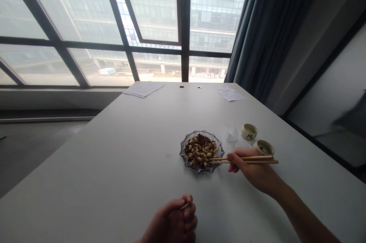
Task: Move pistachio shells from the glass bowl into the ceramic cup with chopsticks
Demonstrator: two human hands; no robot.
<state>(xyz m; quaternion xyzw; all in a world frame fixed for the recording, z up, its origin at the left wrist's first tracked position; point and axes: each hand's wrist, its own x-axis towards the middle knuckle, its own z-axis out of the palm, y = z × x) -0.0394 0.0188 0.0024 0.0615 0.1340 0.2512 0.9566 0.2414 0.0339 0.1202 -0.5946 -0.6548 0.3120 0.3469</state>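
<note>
On the table [137,128], right of centre: bowl [183,155], clear glass, with a pointed rim all round. Stands upright. Contains pale nuts [196,148] over the greater part, slender dark seeds among and in front of them, and a patch of reddish-brown bits [203,139] toward the far side.

At the right of the bowl: chopsticks [259,160], one pair, light brown. Cross the rim almost level, tips at the right-hand part of the contents. Cannot tell whether clasping a nut at the tips.

Just beside the bowl, around the chopsticks: right hand [253,168]. Thumb and fingers drawn together, pinching both sticks, with the rear ends past the hand to the right.

On the near side of the bowl, apart from it: left hand [177,220]. Palm turned mostly upward, fingers curled inward and close together, thumb laid toward the index fingertip. Cannot tell whether pinching anything small there.

Beyond the right hand: two clear boxes, one in full view [232,133], one partly covered by the hand [243,145]. Beside these: two beige cups, the farther [248,132] with a dark mark on the side, the nearer [265,147] partly behind the hand.

At the far end of the table: stacked papers [144,89] to the left, loose paper [230,94] to the right. Past the table: framed window [154,6], with dark curtain [265,25] at its right.
</note>
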